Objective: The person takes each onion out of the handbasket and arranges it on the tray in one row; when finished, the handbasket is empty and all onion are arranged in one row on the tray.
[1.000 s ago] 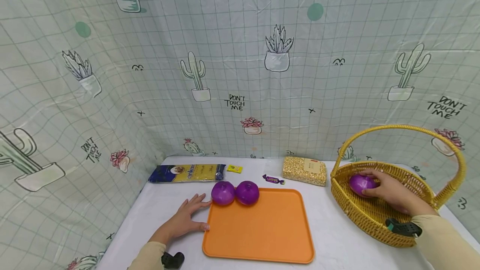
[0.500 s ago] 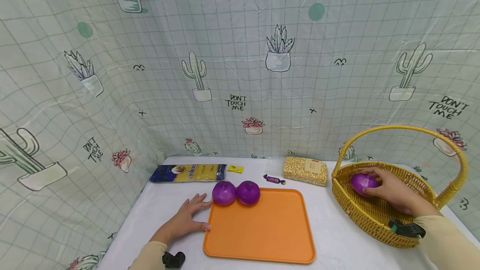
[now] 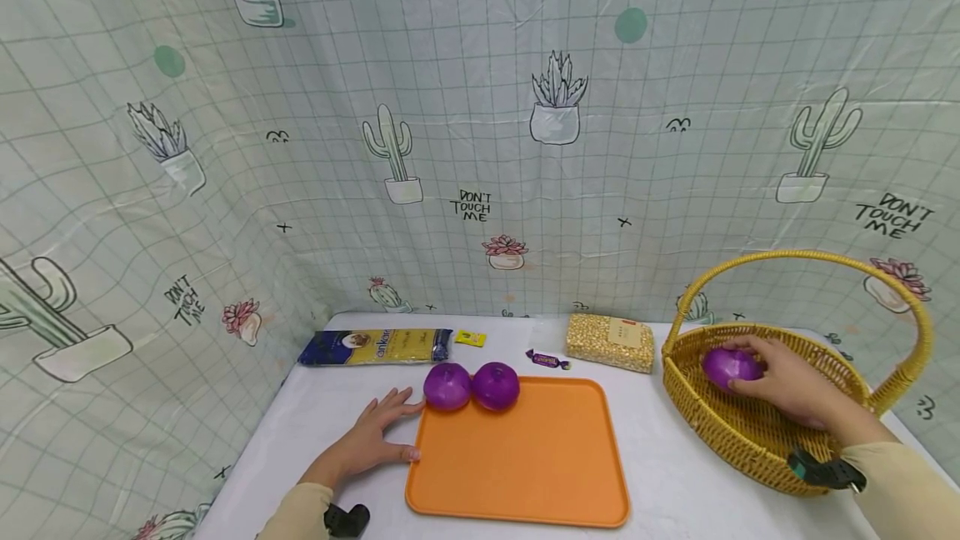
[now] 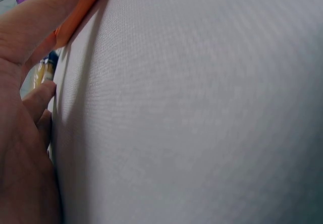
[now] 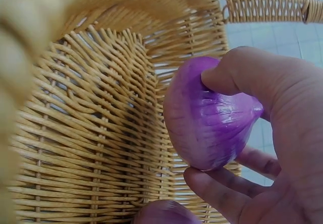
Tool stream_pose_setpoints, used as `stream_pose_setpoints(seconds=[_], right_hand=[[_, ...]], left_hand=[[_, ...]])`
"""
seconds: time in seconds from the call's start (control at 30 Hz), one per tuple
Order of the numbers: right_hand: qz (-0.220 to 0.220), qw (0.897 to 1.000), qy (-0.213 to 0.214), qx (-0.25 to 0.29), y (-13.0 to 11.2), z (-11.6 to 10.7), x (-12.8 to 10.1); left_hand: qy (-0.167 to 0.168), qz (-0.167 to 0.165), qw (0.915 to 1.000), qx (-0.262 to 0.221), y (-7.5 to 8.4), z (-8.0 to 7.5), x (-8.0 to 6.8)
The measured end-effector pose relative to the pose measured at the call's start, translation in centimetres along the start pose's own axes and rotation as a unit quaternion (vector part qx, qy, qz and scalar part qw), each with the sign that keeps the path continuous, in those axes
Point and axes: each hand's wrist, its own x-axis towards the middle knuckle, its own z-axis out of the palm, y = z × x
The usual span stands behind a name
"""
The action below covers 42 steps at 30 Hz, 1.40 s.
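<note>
My right hand (image 3: 783, 382) is inside the yellow wicker basket (image 3: 716, 432) and grips a purple onion (image 5: 207, 113) between thumb and fingers. Below it in the right wrist view, part of a second onion (image 5: 166, 214) shows in the basket. My left hand (image 3: 375, 432) lies on the white table with fingers spread, thumb and fingertips right at the left edge of the orange tray (image 3: 517, 465). Side by side at the tray's back left corner sit two more purple onions, one left (image 3: 447, 387) and one right (image 3: 496, 386).
Behind the tray lie a noodle packet (image 3: 375, 346), a small yellow packet (image 3: 470, 338), a purple-wrapped candy (image 3: 548, 359) and a vacuum bag of pale yellow grains (image 3: 609, 342). The basket's tall handle (image 3: 798, 255) arches over my right forearm. A patterned curtain (image 3: 480, 148) hangs behind.
My right hand and the onion it grips have shifted slightly right inside the basket, the wrist moving a little right and down. My left hand stays in place at the tray.
</note>
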Motion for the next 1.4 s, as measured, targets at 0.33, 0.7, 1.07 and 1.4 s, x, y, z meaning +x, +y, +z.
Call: stream_pose_setpoints(seconds=[0.33,0.7,1.07,1.4], right_hand=[[-0.029,0.998,0.025,-0.050,-0.8,0.3,-0.6],[-0.026,0.998,0.030,-0.041,-2.3,0.4,-1.3],[-0.014,0.999,0.029,-0.042,-3.8,0.2,-2.3],[-0.012,0.998,0.040,-0.042,-5.1,0.2,-3.3]], left_hand=[[-0.002,0.006,1.0000,0.005,0.1,-0.1,0.0],[-0.001,0.000,1.0000,0.004,-0.2,0.0,0.1],[-0.002,0.009,0.9999,0.008,0.2,-0.1,-0.1],[-0.001,0.006,1.0000,0.007,0.3,-0.2,-0.2]])
